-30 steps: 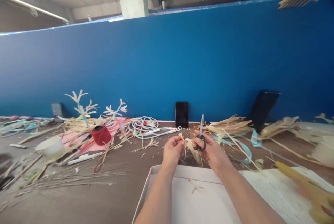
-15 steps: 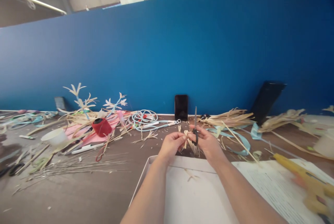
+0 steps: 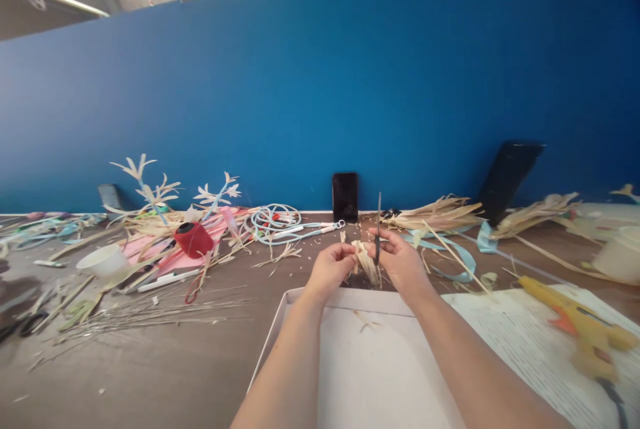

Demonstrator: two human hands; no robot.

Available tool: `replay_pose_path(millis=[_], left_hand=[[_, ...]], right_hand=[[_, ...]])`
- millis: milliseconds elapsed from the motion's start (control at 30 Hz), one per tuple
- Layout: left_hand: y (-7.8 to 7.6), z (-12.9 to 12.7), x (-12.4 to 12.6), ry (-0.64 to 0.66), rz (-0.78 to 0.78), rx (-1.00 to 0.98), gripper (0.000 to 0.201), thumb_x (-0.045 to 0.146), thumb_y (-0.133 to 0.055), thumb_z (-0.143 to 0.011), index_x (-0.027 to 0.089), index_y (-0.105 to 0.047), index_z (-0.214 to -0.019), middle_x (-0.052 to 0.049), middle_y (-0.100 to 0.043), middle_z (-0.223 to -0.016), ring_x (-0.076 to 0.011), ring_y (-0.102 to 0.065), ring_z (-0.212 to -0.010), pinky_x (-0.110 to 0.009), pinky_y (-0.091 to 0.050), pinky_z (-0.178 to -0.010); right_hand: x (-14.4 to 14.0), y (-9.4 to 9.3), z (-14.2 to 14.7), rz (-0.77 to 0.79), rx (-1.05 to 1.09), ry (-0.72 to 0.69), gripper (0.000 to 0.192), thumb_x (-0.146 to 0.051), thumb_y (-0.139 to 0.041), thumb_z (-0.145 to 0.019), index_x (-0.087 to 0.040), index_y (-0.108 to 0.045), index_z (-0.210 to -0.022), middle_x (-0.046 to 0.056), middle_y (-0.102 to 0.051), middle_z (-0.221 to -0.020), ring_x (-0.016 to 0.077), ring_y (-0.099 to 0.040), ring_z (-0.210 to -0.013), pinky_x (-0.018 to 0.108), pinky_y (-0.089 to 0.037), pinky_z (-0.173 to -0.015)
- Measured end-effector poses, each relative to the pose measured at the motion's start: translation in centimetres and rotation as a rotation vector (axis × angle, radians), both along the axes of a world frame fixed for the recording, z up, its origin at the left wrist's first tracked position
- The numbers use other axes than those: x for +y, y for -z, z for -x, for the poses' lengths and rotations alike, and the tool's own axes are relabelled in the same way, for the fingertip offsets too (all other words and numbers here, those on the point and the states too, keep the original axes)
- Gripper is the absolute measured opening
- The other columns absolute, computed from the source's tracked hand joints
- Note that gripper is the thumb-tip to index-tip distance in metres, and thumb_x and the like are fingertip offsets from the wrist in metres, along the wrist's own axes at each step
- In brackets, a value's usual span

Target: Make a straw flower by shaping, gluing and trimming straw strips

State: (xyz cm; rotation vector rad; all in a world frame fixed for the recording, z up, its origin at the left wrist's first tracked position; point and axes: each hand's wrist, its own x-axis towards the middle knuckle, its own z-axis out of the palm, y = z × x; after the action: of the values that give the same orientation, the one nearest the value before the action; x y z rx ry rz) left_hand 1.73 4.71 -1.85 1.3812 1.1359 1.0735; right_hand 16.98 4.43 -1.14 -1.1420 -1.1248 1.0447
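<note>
The scissors (image 3: 378,229) in the right hand (image 3: 397,262) have turned edge-on, blades upright.

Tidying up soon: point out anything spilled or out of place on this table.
Straw scraps and thin stalks lie scattered loose over the brown table, left of the left hand. A yellow glue gun lies tipped on the printed paper.

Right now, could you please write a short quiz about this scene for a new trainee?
1. True or false: the scissors point upward.
2. Which hand holds the scissors: A left, B right?
3. Fill in: the phone leans against the blue ____.

Key
1. True; the blades rise above the right hand.
2. B; the left hand pinches the straw bundle over the white tray.
3. wall.
</note>
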Motion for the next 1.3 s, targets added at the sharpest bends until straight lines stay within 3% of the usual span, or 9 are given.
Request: replay_pose_path(millis=[100,167,267,400,600,800,1067,1167,1300], left_hand=[[0.2,-0.4,-0.2,-0.39,-0.148,0.251,0.041,0.027,-0.057,-0.074,0.019,-0.055,-0.114,-0.006,-0.058,-0.095,-0.0117,-0.054,-0.067,-0.025,-0.042,-0.064],[0.3,-0.6,-0.5,-0.52,-0.261,0.444,0.052,0.026,-0.058,-0.074,0.024,-0.048,-0.125,-0.008,-0.052,-0.111,-0.0157,-0.055,-0.081,-0.029,-0.043,-0.073],[0.5,-0.8,-1.1,-0.45,-0.379,0.654,0.037,0.021,-0.055,-0.075,0.025,-0.059,-0.112,-0.007,-0.053,-0.106,-0.0198,-0.052,-0.095,-0.031,-0.041,-0.082],[0.9,-1.1,-1.3,-0.344,-0.438,0.79,0.019,0.019,-0.053,-0.077,0.022,-0.068,-0.088,-0.007,-0.056,-0.093,-0.0203,-0.051,-0.093,-0.03,-0.04,-0.085],[1.1,-1.1,-1.1,-0.382,-0.372,0.787,0.019,0.022,-0.05,-0.079,0.022,-0.068,-0.087,-0.007,-0.059,-0.09,-0.0203,-0.053,-0.09,-0.029,-0.04,-0.08],[0.7,-1.0,-1.0,-0.447,-0.242,0.666,0.02,0.03,-0.048,-0.082,0.024,-0.066,-0.086,-0.004,-0.063,-0.093,-0.0181,-0.057,-0.083,-0.027,-0.04,-0.071],[0.3,-0.8,-0.5,-0.249,-0.056,0.405,0.037,0.05,-0.044,-0.082,0.022,-0.065,-0.092,-0.004,-0.069,-0.084,-0.0168,-0.061,-0.073,-0.024,-0.041,-0.062],[0.4,-0.7,-0.5,-0.25,-0.055,0.43,0.032,0.044,-0.049,-0.08,0.021,-0.063,-0.097,-0.006,-0.07,-0.089,-0.0177,-0.062,-0.077,-0.024,-0.042,-0.063],[0.5,-1.0,-0.9,-0.296,-0.118,0.585,0.025,0.034,-0.05,-0.08,0.024,-0.063,-0.1,-0.005,-0.07,-0.09,-0.0208,-0.063,-0.082,-0.028,-0.042,-0.067]], right_hand=[[0.4,0.4,-1.1,0.037,-0.279,0.195,0.05,-0.045,-0.065,-0.066,-0.019,-0.061,-0.109,0.002,-0.067,-0.068,0.0196,-0.061,-0.062,0.03,-0.043,-0.058],[0.4,0.5,-1.7,0.091,-0.548,0.255,0.046,-0.049,-0.062,-0.067,-0.023,-0.064,-0.105,0.003,-0.069,-0.073,0.0215,-0.061,-0.065,0.03,-0.041,-0.057],[0.0,0.3,-1.9,0.178,-0.89,0.224,0.036,-0.051,-0.058,-0.069,-0.032,-0.067,-0.097,0.002,-0.07,-0.084,0.0238,-0.062,-0.075,0.029,-0.038,-0.058],[-0.5,0.3,-1.0,0.207,-1.137,0.175,0.025,-0.038,-0.052,-0.074,-0.036,-0.066,-0.094,0.002,-0.069,-0.086,0.0239,-0.061,-0.078,0.029,-0.036,-0.058],[0.3,1.3,-0.8,0.188,-1.074,0.129,0.023,-0.032,-0.054,-0.071,-0.032,-0.065,-0.091,0.002,-0.07,-0.085,0.0217,-0.062,-0.074,0.027,-0.034,-0.054],[0.6,0.8,-1.5,0.049,-0.67,0.148,0.029,-0.029,-0.058,-0.068,-0.025,-0.062,-0.097,0.001,-0.07,-0.073,0.0171,-0.062,-0.062,0.025,-0.039,-0.053],[-0.2,-0.3,0.1,-0.071,-0.26,0.016,0.039,-0.031,-0.063,-0.065,-0.018,-0.058,-0.101,0.002,-0.069,-0.07,0.0173,-0.063,-0.062,0.027,-0.047,-0.058],[0.0,0.1,-0.6,-0.056,-0.375,0.084,0.039,-0.034,-0.062,-0.068,-0.02,-0.058,-0.104,0.003,-0.069,-0.076,0.0184,-0.064,-0.066,0.028,-0.046,-0.06],[0.4,0.4,-1.8,0.144,-0.833,0.257,0.034,-0.045,-0.059,-0.07,-0.027,-0.061,-0.1,0.003,-0.07,-0.081,0.0235,-0.063,-0.074,0.031,-0.041,-0.061]])
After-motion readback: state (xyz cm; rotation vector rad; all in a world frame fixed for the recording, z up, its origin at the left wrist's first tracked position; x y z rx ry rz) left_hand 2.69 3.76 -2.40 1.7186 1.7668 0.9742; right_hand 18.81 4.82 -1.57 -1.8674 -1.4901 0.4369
